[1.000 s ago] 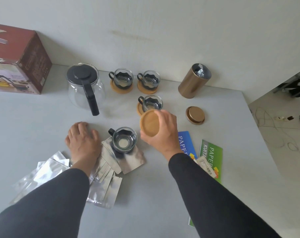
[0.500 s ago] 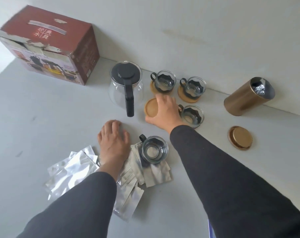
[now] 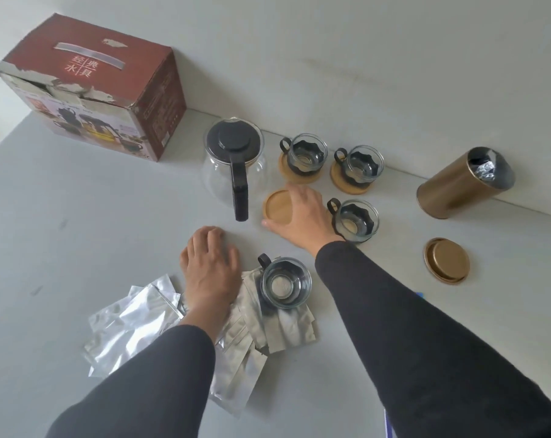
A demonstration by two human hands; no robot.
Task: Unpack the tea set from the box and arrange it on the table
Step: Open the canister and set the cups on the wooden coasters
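We look down on a grey table (image 3: pixel 78 216) where a tea set is laid out, our two black sleeves reaching in from the near edge. Nearest us, a scatter of silver foil sachets (image 3: pixel 132 324) lies at the near left, and a fourth glass cup (image 3: pixel 286 286) with a black handle stands on some of them, with no coaster of its own under it. Our left hand (image 3: pixel 209 270) rests palm down just left of that cup, fingers together and lightly bent on the tabletop, holding nothing. Beyond it, our right hand (image 3: pixel 302 216) lies over the right edge of a round bamboo coaster (image 3: pixel 278 206), fingers loosely spread and thumb on the table at its near rim; we cannot tell whether they grip it. The coaster lies flat just right of the handle of the glass teapot (image 3: pixel 234 162) and left of a glass cup (image 3: pixel 356 220) standing on its own coaster. Farther back, two more glass cups (image 3: pixel 305 153) sit on bamboo coasters near the wall. At the near right lies a gold lid (image 3: pixel 446 260), and beyond it a gold tin (image 3: pixel 460 184) stands open. At the far left stands the red cardboard box (image 3: pixel 94 86), its top edge torn.
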